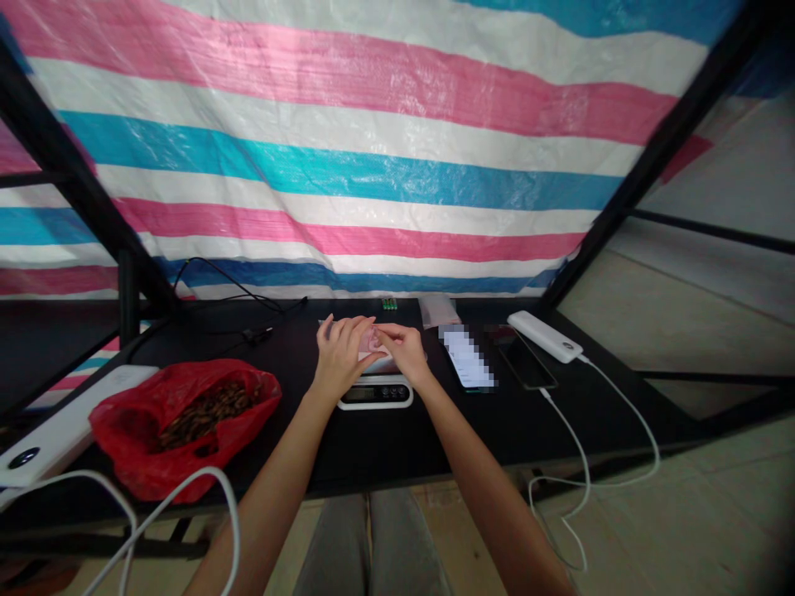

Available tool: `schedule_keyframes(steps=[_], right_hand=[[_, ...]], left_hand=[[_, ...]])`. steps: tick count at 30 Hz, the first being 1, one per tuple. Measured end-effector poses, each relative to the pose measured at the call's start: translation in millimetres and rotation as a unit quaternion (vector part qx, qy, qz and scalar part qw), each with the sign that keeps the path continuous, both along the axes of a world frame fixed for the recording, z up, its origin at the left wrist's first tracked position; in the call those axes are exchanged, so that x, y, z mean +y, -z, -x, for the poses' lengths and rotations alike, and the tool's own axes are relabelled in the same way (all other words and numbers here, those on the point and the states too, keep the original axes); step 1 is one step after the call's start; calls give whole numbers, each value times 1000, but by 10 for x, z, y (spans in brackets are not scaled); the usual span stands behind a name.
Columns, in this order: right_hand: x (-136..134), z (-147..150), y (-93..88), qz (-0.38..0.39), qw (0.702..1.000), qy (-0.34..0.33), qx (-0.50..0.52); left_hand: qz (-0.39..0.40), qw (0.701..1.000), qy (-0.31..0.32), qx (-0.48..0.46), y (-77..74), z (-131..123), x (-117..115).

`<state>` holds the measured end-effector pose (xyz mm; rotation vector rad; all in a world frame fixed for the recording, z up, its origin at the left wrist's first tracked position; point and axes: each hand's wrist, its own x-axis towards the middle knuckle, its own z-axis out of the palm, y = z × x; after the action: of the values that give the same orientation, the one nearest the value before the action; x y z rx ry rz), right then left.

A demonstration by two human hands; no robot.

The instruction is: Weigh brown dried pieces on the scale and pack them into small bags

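A white digital scale (376, 392) lies on the black table, its display and buttons facing me. Above its plate, my left hand (341, 352) is bent around a small clear pinkish plastic bag (373, 339). From the right, my right hand (403, 348) pinches the same bag with thumb and fingers. The bag's lower part and the scale's plate are partly covered by the hands. To the left sits an open red plastic bag (186, 422) holding many small brown pieces.
Right of the hands lie a lit phone (465, 360), a dark phone (527, 360) and a cabled white power bank (545, 336). Behind are clear bags (438, 310) and green batteries (389, 305). A long white device (74, 422) and white cables (231, 505) are at left.
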<state>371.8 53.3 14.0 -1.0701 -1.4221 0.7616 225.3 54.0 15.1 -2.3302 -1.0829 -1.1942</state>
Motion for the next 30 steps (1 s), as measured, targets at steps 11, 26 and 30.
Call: schedule_keyframes(steps=[11,26,30], right_hand=[[-491,-1067,-135,-90,935,193,-284],[-1015,-1939,228,-40,839,231,-492],[-1023,-1970,227,-46,849,252,-462]], left_hand=[[130,991,19,-22,11,-23,72],[225,973,33,-42,32,-56,109],[223,974,39,-30,41,-76,102]])
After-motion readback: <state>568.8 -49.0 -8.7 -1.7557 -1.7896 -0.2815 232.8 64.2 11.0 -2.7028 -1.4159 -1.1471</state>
